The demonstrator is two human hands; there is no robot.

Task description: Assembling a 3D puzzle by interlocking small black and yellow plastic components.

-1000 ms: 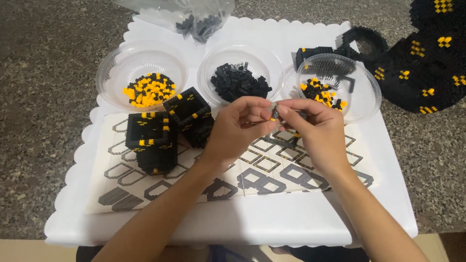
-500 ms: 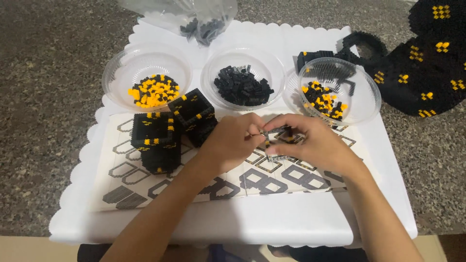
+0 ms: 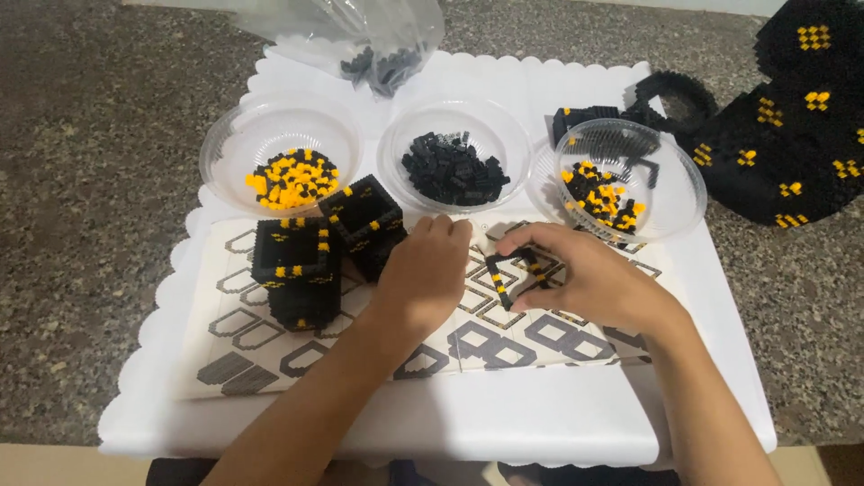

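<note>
1. Under my right hand [image 3: 585,283], flat on the printed sheet [image 3: 270,360], sits the little black-and-yellow brick frame [image 3: 511,274]. The fingers [image 3: 531,241] of that hand are clamped on its far edge, with my thumb on the near side.
2. My left hand [image 3: 423,270] is curled over just left of the frame, knuckles up. Its fingertips are tucked under, so I honestly can't tell if they're pinching anything or just bracing.
3. As I read it, the step in hand is lining the frame up on the sheet's outlines while I hold it.
4. Just past my right fingers is the mixed bowl [image 3: 684,180] of black and yellow bits. The black-bits bowl [image 3: 396,135] is beyond my left fingers, and the yellow bowl [image 3: 225,144] is further left.
5. Two tall brick boxes [image 3: 297,265] stand just left of my left hand, nearly touching it.
6. Whatever comes next calls for a light grip. That frame is thin and open, so I reckon squeezing could pop it apart. It needs pressure straight down, with the left hand steadying it.
</note>
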